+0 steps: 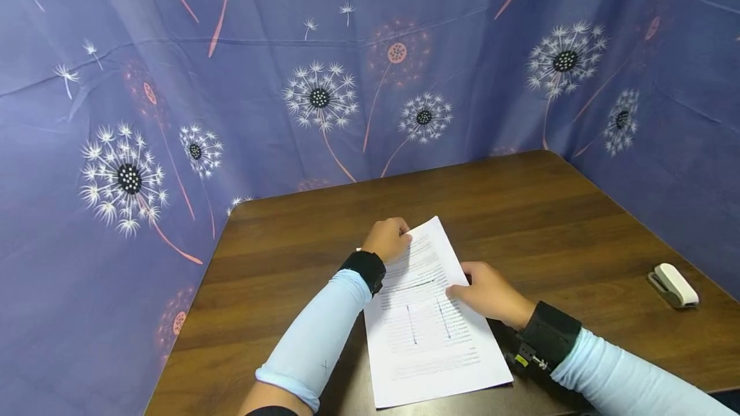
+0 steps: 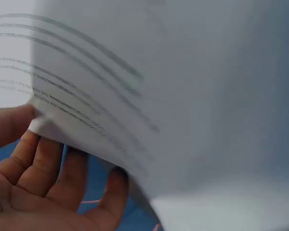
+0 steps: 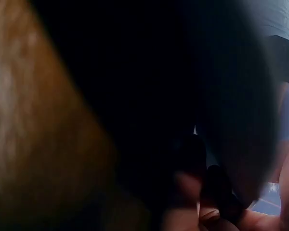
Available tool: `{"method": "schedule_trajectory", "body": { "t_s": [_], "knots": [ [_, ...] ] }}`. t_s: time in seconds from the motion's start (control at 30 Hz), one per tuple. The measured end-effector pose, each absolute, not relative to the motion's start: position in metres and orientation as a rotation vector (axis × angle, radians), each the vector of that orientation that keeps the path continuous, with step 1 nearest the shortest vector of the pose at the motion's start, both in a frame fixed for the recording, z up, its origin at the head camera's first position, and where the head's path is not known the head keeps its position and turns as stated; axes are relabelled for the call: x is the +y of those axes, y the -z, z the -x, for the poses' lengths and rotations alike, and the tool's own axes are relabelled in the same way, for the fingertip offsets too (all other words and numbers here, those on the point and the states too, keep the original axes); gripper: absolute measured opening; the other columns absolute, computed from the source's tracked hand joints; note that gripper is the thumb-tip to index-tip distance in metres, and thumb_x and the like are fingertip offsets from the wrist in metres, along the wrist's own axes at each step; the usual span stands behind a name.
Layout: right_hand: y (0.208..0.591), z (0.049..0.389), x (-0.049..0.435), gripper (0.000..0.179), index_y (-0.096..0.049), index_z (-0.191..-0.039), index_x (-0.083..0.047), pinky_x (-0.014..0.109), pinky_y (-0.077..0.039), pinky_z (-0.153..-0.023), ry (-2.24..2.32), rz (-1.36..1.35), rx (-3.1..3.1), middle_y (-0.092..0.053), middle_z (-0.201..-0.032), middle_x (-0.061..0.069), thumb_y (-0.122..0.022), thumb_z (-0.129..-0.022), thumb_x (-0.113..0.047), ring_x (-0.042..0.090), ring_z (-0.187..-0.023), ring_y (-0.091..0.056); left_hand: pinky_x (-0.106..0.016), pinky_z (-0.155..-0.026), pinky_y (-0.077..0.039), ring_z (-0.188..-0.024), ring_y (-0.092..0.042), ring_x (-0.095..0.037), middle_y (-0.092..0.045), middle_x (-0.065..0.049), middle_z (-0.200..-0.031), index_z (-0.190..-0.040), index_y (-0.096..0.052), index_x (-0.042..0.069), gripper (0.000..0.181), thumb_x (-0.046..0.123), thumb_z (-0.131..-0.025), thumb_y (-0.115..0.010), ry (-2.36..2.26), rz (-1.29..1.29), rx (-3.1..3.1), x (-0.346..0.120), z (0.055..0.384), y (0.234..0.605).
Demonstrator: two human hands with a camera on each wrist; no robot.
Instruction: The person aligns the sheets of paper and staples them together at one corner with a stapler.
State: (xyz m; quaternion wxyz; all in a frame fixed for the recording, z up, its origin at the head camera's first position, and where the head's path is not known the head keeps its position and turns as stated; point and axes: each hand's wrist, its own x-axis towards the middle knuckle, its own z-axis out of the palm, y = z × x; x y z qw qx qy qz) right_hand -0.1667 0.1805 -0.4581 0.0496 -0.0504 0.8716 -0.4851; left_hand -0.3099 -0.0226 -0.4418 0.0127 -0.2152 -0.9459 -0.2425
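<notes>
Printed sheets of paper (image 1: 428, 352), looking like a thin stack, are held tilted above the table's near side. My left hand (image 1: 388, 239) pinches their upper left corner; in the left wrist view the thumb of the left hand (image 2: 53, 187) lies on the printed face of the paper (image 2: 106, 62) and the fingers are behind it. My right hand (image 1: 491, 293) grips the right edge, thumb on top, fingers hidden underneath. Two blue pen strokes run down the lower half of the top page. The right wrist view is mostly dark and blurred, with part of a hand (image 3: 212, 219) low down.
A white and grey stapler (image 1: 675, 286) lies on the brown wooden table (image 1: 555, 223) near its right edge. Behind the table and on both sides hangs a blue curtain (image 1: 260, 127) with dandelion prints.
</notes>
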Motion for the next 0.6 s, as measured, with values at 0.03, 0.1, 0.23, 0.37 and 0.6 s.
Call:
{"method": "schedule_trajectory", "body": {
  "t_s": [0.03,0.1,0.23,0.37,0.6],
  "knots": [
    [0.457,0.167,0.181,0.031,-0.067,-0.118,0.007,0.033,-0.056,-0.062,1.477,0.158,2.655,-0.072,-0.092,0.01,-0.071,-0.091,-0.008,0.018,-0.071,-0.068,-0.03,-0.074,-0.053,-0.078,-0.064,-0.013,-0.073,0.002,-0.09,-0.099,-0.074,0.014,0.008,0.02,-0.098,-0.069,0.686,0.688,-2.94,-0.022,0.31,0.444],
    [0.456,0.166,0.185,0.022,-0.069,-0.109,0.004,0.03,-0.052,-0.056,1.443,0.168,2.686,-0.069,-0.084,0.007,-0.072,-0.091,-0.009,0.017,-0.066,-0.064,-0.029,-0.075,-0.055,-0.081,-0.068,-0.014,-0.075,0.0,-0.091,-0.094,-0.077,0.012,0.006,0.017,-0.095,-0.073,0.532,0.726,-2.902,-0.02,0.309,0.448],
    [0.45,0.161,0.203,0.015,-0.068,-0.102,-0.001,0.03,-0.052,-0.052,1.378,0.139,2.715,-0.064,-0.08,0.007,-0.071,-0.093,-0.012,0.017,-0.063,-0.061,-0.033,-0.08,-0.059,-0.091,-0.073,-0.017,-0.076,-0.001,-0.094,-0.088,-0.08,0.014,0.006,0.014,-0.092,-0.076,0.299,0.72,-2.832,-0.013,0.306,0.454],
    [0.438,0.153,0.241,0.023,-0.069,-0.109,-0.004,0.033,-0.052,-0.06,1.159,0.154,2.915,-0.069,-0.088,0.006,-0.072,-0.094,-0.021,0.018,-0.07,-0.064,-0.036,-0.077,-0.061,-0.087,-0.073,-0.019,-0.074,-0.001,-0.092,-0.084,-0.079,0.015,0.009,0.012,-0.091,-0.076,0.24,0.664,-2.83,-0.006,0.309,0.457],
    [0.411,0.139,0.351,0.051,-0.062,-0.128,0.001,0.055,-0.048,-0.064,0.617,-0.174,3.291,-0.069,-0.105,0.027,-0.071,-0.094,-0.037,0.044,-0.085,-0.066,-0.04,-0.076,-0.062,-0.088,-0.075,-0.021,-0.076,-0.002,-0.094,-0.081,-0.078,0.014,0.013,0.009,-0.093,-0.073,0.239,0.608,-2.886,-0.001,0.31,0.449]
  ]
}}
